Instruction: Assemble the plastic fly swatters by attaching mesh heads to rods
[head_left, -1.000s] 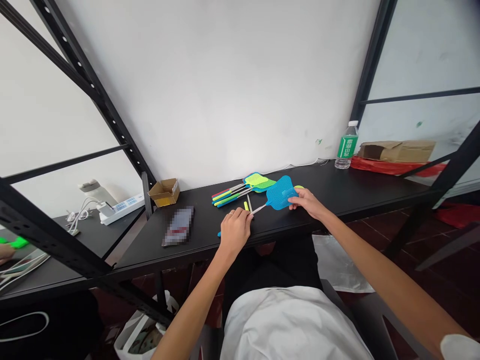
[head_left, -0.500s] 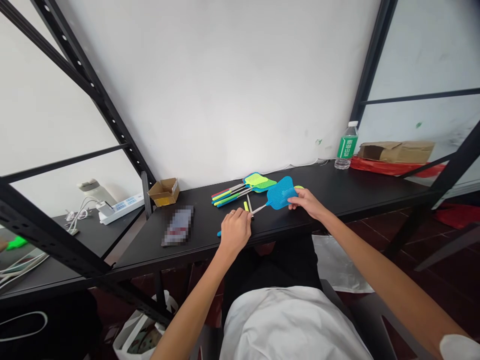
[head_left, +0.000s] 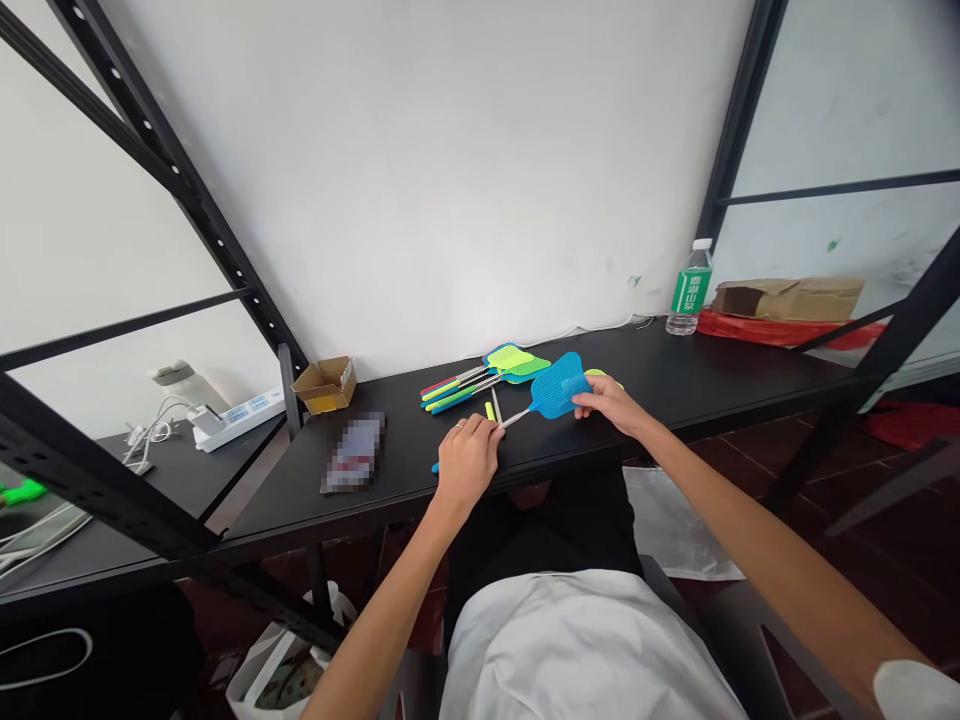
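Both hands hold one blue fly swatter (head_left: 556, 388) above the front of the black desk. My left hand (head_left: 469, 455) is closed round its handle end, with a blue tip poking out to the left. The thumb and fingers of my right hand (head_left: 606, 402) pinch the right edge of the perforated blue head. A thin pale shaft runs between the hand and the head. Behind my left hand lie a yellow-green handle (head_left: 490, 412) and a white stick (head_left: 497, 405). Part of a yellow-green piece (head_left: 606, 377) shows behind my right hand.
Several fly swatters (head_left: 480, 378) lie in a pile near the wall. A small open cardboard box (head_left: 325, 386) and a blurred flat packet (head_left: 355, 452) are on the left. A water bottle (head_left: 689, 290) and a larger carton (head_left: 791, 300) stand at right. Black metal posts (head_left: 217, 240) frame the desk.
The view has shifted slightly. My hands keep nearly the same hold on the blue fly swatter, and slightly more of the yellow-green piece shows behind my right hand.
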